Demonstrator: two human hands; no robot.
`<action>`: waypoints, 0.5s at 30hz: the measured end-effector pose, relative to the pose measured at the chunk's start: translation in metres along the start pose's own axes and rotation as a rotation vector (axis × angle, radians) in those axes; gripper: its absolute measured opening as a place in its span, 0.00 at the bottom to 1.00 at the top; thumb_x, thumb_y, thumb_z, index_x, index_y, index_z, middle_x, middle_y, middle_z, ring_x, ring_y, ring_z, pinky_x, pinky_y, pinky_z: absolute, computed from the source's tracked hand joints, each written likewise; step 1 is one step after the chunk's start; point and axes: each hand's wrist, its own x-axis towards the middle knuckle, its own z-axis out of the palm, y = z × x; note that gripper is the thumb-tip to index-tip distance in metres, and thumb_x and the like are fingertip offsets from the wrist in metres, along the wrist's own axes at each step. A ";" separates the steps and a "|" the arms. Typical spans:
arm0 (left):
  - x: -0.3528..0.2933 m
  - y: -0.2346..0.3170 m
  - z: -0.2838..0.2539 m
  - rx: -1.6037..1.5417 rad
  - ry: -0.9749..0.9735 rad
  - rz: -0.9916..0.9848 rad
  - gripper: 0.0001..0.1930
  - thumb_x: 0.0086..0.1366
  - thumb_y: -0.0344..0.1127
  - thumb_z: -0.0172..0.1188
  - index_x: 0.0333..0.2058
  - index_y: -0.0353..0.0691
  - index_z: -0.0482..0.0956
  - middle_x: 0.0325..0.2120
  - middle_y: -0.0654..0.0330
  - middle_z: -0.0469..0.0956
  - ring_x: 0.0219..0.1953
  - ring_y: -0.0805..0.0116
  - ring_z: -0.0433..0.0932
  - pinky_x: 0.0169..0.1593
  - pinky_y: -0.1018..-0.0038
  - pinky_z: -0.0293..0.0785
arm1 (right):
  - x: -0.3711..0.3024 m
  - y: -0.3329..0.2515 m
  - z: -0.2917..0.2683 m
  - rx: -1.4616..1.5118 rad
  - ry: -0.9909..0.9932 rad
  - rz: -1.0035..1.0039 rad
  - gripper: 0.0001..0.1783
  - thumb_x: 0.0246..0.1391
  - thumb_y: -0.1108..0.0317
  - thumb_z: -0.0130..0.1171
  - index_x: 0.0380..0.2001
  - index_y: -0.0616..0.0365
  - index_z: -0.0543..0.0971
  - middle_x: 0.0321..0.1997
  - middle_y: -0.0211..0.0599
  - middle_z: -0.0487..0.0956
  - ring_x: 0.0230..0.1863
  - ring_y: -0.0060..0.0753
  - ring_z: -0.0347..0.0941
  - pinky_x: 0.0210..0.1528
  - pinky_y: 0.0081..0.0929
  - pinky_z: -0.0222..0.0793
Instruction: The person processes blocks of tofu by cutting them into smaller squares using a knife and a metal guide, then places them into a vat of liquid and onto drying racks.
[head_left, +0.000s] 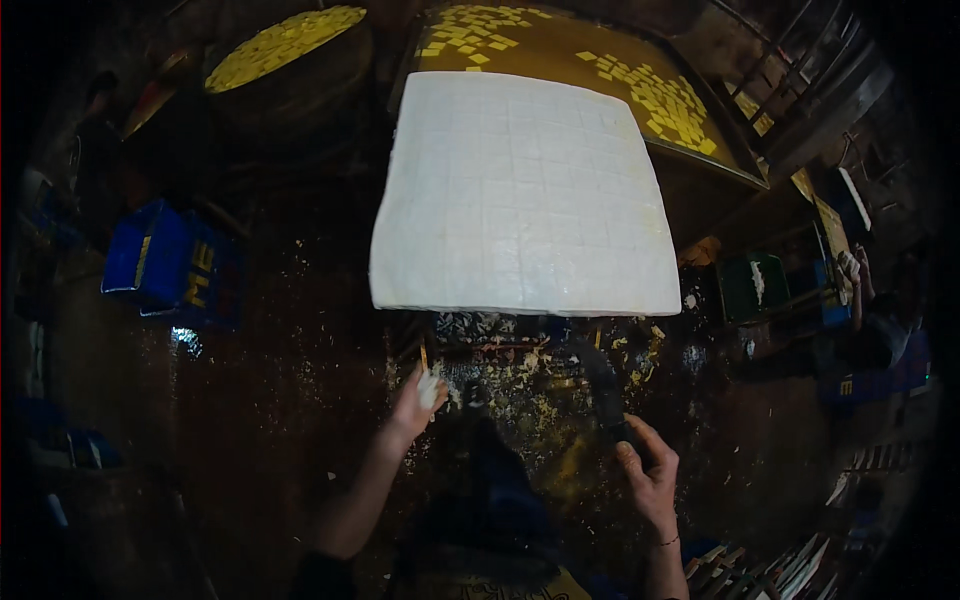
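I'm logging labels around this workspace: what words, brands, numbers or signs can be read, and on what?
Left blue crate: large yellow letters; wording withheld.
Right blue crate: small, dim yellow letters; wording withheld.
Yellowish item at the lower edge: dark, cut-off marks, unreadable.
White slab: no lettering visible.

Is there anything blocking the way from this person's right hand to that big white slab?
Nothing visible blocks it. Between the right hand and the near edge of the white slab shows only the dark tool that this hand holds, its far end pointing toward the slab.
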 end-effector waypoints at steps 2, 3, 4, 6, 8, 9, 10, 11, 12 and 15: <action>0.020 0.022 0.061 0.057 0.146 -0.097 0.44 0.61 0.69 0.51 0.66 0.43 0.56 0.63 0.46 0.60 0.65 0.50 0.60 0.67 0.48 0.52 | -0.004 -0.007 -0.007 -0.041 0.102 0.126 0.20 0.58 0.70 0.60 0.52 0.67 0.75 0.36 0.33 0.79 0.33 0.20 0.71 0.38 0.20 0.69; 0.034 0.032 0.043 0.116 0.176 -0.054 0.52 0.59 0.72 0.52 0.69 0.44 0.44 0.69 0.46 0.46 0.71 0.48 0.45 0.69 0.42 0.36 | -0.001 -0.020 0.000 0.037 0.131 0.168 0.20 0.59 0.70 0.59 0.53 0.67 0.74 0.34 0.31 0.78 0.30 0.17 0.69 0.34 0.18 0.66; 0.046 0.035 0.037 0.220 0.420 -0.016 0.49 0.61 0.70 0.51 0.69 0.43 0.47 0.68 0.47 0.49 0.70 0.47 0.48 0.68 0.40 0.41 | 0.003 -0.031 0.005 0.107 0.173 0.215 0.21 0.59 0.70 0.59 0.54 0.66 0.74 0.32 0.28 0.77 0.28 0.15 0.67 0.30 0.16 0.64; 0.067 0.055 -0.005 0.294 0.438 0.012 0.43 0.65 0.65 0.49 0.68 0.44 0.48 0.68 0.50 0.50 0.69 0.46 0.50 0.67 0.42 0.44 | 0.022 -0.037 0.015 0.126 0.225 0.141 0.21 0.60 0.72 0.56 0.56 0.64 0.71 0.31 0.25 0.74 0.25 0.12 0.62 0.25 0.14 0.58; 0.069 0.078 -0.015 0.301 0.299 0.081 0.34 0.68 0.57 0.46 0.67 0.47 0.53 0.67 0.54 0.53 0.67 0.47 0.54 0.64 0.43 0.53 | 0.058 -0.042 0.022 0.103 0.266 0.138 0.22 0.60 0.73 0.55 0.57 0.61 0.69 0.31 0.24 0.72 0.25 0.11 0.62 0.24 0.14 0.57; 0.074 0.103 -0.030 0.250 0.343 0.093 0.34 0.68 0.56 0.47 0.67 0.47 0.54 0.67 0.54 0.54 0.67 0.47 0.54 0.63 0.43 0.55 | 0.079 -0.054 0.035 0.173 0.225 0.168 0.23 0.60 0.74 0.53 0.58 0.58 0.68 0.31 0.25 0.71 0.25 0.11 0.62 0.23 0.14 0.57; 0.081 0.129 -0.042 0.198 0.389 0.107 0.33 0.68 0.55 0.47 0.67 0.47 0.55 0.66 0.54 0.55 0.67 0.47 0.55 0.62 0.43 0.56 | 0.108 -0.062 0.059 0.262 0.212 0.140 0.23 0.60 0.73 0.53 0.59 0.57 0.66 0.31 0.27 0.72 0.24 0.12 0.63 0.23 0.14 0.59; 0.081 0.153 -0.032 0.347 0.390 0.114 0.34 0.66 0.56 0.51 0.66 0.47 0.57 0.65 0.55 0.59 0.64 0.51 0.60 0.60 0.48 0.60 | 0.138 -0.060 0.080 0.214 0.200 0.136 0.23 0.61 0.72 0.53 0.58 0.58 0.66 0.33 0.29 0.72 0.24 0.12 0.63 0.22 0.16 0.61; 0.080 0.194 -0.015 0.494 0.385 0.145 0.35 0.64 0.56 0.54 0.65 0.46 0.60 0.63 0.55 0.63 0.61 0.55 0.66 0.58 0.52 0.65 | 0.170 -0.074 0.100 0.185 0.128 0.178 0.22 0.61 0.71 0.53 0.57 0.58 0.66 0.35 0.31 0.73 0.23 0.14 0.64 0.21 0.17 0.61; 0.087 0.274 0.060 0.448 0.187 0.257 0.31 0.64 0.53 0.57 0.61 0.46 0.66 0.57 0.58 0.71 0.58 0.60 0.69 0.56 0.59 0.67 | 0.258 -0.088 0.173 0.153 0.068 0.193 0.17 0.62 0.69 0.51 0.54 0.54 0.69 0.33 0.30 0.72 0.21 0.12 0.60 0.17 0.18 0.57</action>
